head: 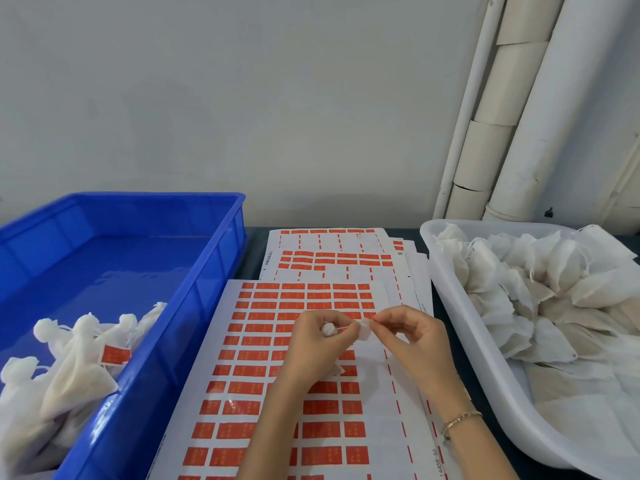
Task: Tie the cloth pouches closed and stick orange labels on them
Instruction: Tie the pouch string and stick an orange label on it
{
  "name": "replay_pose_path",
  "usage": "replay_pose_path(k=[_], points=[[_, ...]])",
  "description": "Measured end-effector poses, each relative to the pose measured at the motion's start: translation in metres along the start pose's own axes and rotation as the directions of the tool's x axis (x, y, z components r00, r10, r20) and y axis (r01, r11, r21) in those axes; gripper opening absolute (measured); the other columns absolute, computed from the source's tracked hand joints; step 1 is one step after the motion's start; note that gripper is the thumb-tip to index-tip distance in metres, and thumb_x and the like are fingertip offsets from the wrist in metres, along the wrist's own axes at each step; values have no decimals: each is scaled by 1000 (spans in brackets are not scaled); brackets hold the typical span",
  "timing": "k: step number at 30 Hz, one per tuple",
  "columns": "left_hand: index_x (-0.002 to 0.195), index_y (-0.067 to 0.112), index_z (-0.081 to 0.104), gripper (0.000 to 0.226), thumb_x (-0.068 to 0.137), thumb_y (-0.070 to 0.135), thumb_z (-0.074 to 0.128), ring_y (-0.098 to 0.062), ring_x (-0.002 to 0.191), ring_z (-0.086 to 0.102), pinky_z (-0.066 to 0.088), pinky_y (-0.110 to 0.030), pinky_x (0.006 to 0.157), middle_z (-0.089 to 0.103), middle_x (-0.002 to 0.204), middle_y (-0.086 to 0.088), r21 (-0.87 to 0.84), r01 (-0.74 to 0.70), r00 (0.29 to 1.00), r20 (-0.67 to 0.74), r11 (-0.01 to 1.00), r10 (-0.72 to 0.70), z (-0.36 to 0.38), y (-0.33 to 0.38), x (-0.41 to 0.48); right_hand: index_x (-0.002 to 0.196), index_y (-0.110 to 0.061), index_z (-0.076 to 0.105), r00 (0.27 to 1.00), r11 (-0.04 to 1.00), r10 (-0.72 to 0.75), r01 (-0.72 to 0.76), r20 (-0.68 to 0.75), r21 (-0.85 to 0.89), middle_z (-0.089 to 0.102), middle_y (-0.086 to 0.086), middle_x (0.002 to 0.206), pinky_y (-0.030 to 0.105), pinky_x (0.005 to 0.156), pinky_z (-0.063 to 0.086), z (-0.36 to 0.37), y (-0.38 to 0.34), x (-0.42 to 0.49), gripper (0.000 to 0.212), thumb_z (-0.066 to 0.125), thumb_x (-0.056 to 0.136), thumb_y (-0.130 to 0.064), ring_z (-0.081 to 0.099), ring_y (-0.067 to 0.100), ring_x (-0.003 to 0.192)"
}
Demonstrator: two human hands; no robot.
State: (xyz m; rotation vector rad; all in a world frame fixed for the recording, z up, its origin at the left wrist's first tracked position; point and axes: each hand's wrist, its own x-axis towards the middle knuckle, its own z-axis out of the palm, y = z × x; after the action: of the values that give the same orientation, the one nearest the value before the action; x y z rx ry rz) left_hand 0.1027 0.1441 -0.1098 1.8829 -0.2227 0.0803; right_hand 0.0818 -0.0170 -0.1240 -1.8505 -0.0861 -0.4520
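Note:
My left hand (313, 344) grips a white cloth pouch (328, 329) by its gathered neck, above the label sheet (263, 372). Only the pouch's bunched top shows between the fingers; its body is hidden under the hand. My right hand (407, 336) pinches a small label (364, 330) on the pouch's string, its pale back side toward me. The sheet under both hands carries rows of orange labels, with several gaps where labels are gone.
A blue crate (194, 282) at the left holds several tied pouches (69, 362), one showing an orange label (114, 355). A white tub (446, 289) at the right is piled with untied pouches (540, 292). More label sheets (332, 254) lie behind. White pipes (512, 109) run up the wall.

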Motion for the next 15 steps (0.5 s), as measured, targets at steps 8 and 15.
replay_pose_path(k=[8,15], points=[[67,31,71,16,83,29,69,6,49,55,39,-6,45,60,52,21,-83,154,988,16,985,-153,-1,1,1,87,-43,68,986,975,-162,154,-35,-162,65,-33,90,-1,76,44,2,-9,-7,24,75,74,-25,61,-9,94],[67,25,70,19,85,31,68,0,37,47,37,-8,40,52,41,12,-125,213,977,-1,969,-215,-2,2,2,93,-35,70,972,950,-233,227,-5,-213,65,-25,97,1,82,44,5,-13,-11,22,70,72,-30,62,-11,94]])
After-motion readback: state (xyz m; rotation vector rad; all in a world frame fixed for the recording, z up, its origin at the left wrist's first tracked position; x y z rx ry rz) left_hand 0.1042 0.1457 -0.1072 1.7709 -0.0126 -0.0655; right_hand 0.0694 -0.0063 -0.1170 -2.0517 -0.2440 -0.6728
